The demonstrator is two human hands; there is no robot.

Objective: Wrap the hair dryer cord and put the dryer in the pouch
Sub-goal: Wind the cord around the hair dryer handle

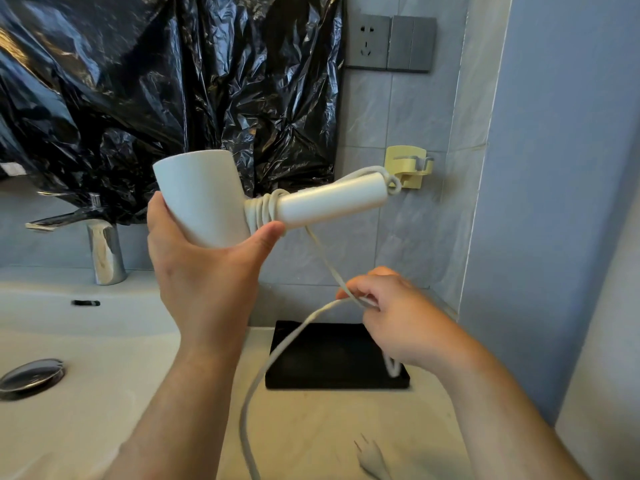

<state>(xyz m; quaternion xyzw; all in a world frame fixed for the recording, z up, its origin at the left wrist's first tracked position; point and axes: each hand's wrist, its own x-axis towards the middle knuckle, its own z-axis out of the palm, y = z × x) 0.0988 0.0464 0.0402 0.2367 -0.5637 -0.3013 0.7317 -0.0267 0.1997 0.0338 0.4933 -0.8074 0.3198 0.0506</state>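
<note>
the left hand [204, 271] held the hair dryer [201, 199] by its barrel, fingers curled round the far side. its thumb reached to the root of the handle and lay against the wound turns, likely to keep them from slipping loose. the dryer was held up in the air with the handle pointing right, which left the handle free for winding.

several turns of the cord [277, 355] sat tight round the handle close to the barrel, and the rest of the handle was bare. from those turns one strand ran straight down to the right hand [398, 313], lower and to the right. its fingers were curled and pinched the cord, and the pull seemed to keep the strand taut for the next turn.

past that hand the slack swept down in a long loop and off the lower edge of the view. the plug [374, 462] lay on the desk [329, 427] near that edge, so a good length looked not yet wound.

the black pouch [311, 358] lay flat on the desk under the right hand, by the wall. whether its mouth was open could not be told.

further out were the sink [104, 341] and faucet [104, 251] to the left, with a black plastic sheet [138, 81] behind them. a wall socket [369, 41] and a yellowish wall holder [408, 166] were on the tiles.
</note>
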